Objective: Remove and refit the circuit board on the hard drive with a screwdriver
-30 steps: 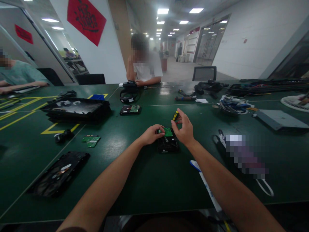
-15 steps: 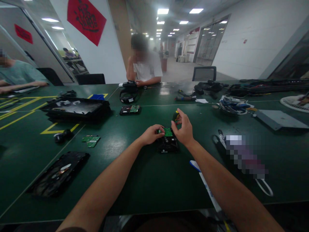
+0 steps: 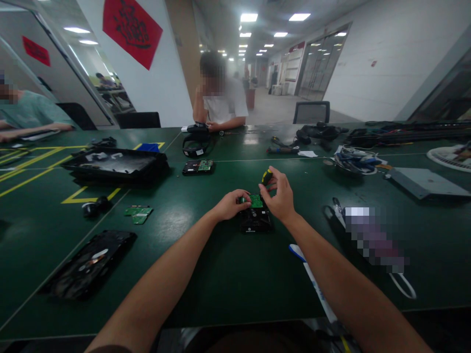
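Observation:
A black hard drive (image 3: 255,220) with a green circuit board (image 3: 256,201) lies on the table before me, board side up. My left hand (image 3: 232,205) is closed at its left side, thumb and fingertips on the board's edge, partly hiding it. Above the drive's far right corner, my right hand (image 3: 279,193) grips a screwdriver (image 3: 267,176) by its yellow and black handle. The handle tilts, and the screwdriver's shaft and tip cannot be made out.
A second hard drive (image 3: 197,167) sits farther back. To the left are loose green boards (image 3: 139,214), a black casing (image 3: 91,264) and stacked black trays (image 3: 114,164). On the right lie a white-and-blue strap (image 3: 316,287), a cable bundle (image 3: 355,161) and a grey metal box (image 3: 429,182). A person (image 3: 224,103) sits opposite.
The screwdriver handle has turned in my right fingers, showing more yellow, and those fingers have shifted slightly. My left hand and the hard drive have stayed in place.

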The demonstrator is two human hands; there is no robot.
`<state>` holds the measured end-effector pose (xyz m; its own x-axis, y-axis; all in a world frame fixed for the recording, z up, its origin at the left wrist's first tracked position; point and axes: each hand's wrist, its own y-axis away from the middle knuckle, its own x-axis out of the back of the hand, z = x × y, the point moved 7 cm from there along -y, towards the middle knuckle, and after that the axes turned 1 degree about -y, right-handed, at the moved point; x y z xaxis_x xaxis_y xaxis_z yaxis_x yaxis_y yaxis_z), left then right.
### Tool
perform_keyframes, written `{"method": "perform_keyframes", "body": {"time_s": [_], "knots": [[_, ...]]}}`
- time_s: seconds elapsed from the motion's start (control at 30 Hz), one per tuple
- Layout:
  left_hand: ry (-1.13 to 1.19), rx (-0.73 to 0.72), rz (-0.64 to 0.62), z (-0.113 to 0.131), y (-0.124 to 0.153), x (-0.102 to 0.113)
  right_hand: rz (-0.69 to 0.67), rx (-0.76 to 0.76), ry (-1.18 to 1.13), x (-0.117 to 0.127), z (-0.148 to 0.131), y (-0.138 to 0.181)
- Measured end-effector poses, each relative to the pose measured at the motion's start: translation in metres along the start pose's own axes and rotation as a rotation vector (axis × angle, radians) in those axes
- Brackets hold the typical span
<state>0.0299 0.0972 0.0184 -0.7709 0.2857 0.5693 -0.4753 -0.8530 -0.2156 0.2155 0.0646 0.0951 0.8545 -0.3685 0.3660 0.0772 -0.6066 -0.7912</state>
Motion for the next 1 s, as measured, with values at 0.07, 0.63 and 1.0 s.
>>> {"method": "perform_keyframes", "body": {"time_s": [0.07, 0.63, 1.0], "knots": [[-0.006, -0.006, 0.005, 0.0, 0.0, 0.001, 0.004, -0.007, -0.014, 0.001, -0.001, -0.001], [0.009, -0.007, 0.001, 0.002, 0.001, 0.001, -0.016, -0.434, -0.656, -0.007, 0.02, -0.016], [0.026, -0.014, -0.008, 0.0, 0.001, -0.001, -0.089, -0.605, -0.863, -0.01, 0.026, -0.014]]}}
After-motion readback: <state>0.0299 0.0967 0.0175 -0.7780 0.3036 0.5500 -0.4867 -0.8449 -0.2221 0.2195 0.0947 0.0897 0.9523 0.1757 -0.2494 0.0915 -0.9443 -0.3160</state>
